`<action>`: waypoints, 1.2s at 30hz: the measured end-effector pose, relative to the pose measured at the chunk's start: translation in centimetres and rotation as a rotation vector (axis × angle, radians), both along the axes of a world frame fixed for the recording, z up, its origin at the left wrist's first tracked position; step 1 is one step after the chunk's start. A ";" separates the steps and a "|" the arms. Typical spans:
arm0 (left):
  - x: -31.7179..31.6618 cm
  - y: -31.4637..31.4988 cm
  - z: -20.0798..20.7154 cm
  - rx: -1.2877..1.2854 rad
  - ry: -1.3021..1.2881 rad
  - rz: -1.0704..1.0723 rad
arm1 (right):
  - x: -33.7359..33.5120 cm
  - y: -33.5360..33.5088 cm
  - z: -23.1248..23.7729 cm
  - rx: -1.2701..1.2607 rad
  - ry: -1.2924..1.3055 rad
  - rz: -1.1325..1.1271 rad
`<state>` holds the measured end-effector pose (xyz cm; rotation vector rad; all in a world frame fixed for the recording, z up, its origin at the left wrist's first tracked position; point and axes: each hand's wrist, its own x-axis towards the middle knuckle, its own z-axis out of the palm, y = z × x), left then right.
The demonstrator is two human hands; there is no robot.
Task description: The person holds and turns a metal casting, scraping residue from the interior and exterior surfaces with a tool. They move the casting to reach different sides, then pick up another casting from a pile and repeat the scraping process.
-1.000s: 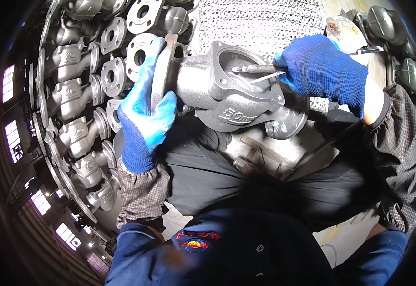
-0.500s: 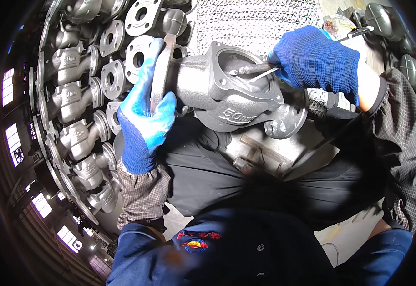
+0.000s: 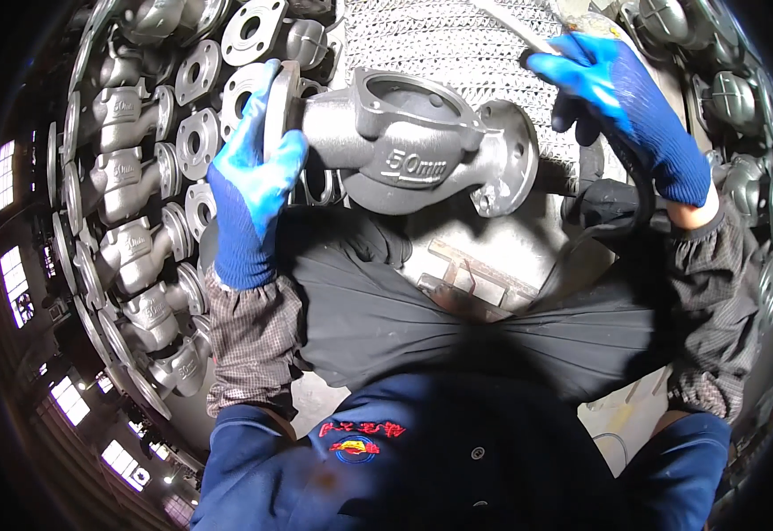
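A grey cast-metal valve body [image 3: 404, 164] with a round open top and a flange at each end rests above my lap, tilted slightly. My left hand [image 3: 258, 173], in a blue coated glove, grips its left flange [image 3: 282, 111], thumb on the near side and fingers behind. Up and to the right, clear of the casting, my gloved right hand [image 3: 621, 97] holds a thin, light-coloured rod-shaped tool [image 3: 515, 26] that points to the upper left. The tool's far end runs out of view. A dark curved strip, perhaps a hose, hangs beneath the right hand.
Rows of similar valve bodies [image 3: 134, 181] and flanges [image 3: 199, 71] stand at the left. More castings [image 3: 732, 97] line the right. A ridged metallic mesh surface [image 3: 431, 40] lies beyond the valve body. Between my knees is a metal block or bar [image 3: 471, 270].
My right hand has drawn the tool out of the valve body's top opening and lifted it up and right. The valve body has shifted left and up, its opening turned farther away from me.
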<state>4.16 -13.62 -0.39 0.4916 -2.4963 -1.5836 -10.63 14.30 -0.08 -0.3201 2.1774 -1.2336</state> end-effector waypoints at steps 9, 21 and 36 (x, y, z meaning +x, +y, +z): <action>-0.3 -1.5 -1.8 -0.258 0.331 -0.252 | 8.7 2.8 -14.5 -0.602 -0.259 -0.864; -1.1 4.7 3.6 -0.419 -0.047 -0.125 | 10.9 1.7 -18.7 -0.785 -0.445 -0.852; -1.3 0.8 0.2 -0.422 0.067 -0.090 | 10.3 1.4 -16.3 -0.693 -0.348 -0.730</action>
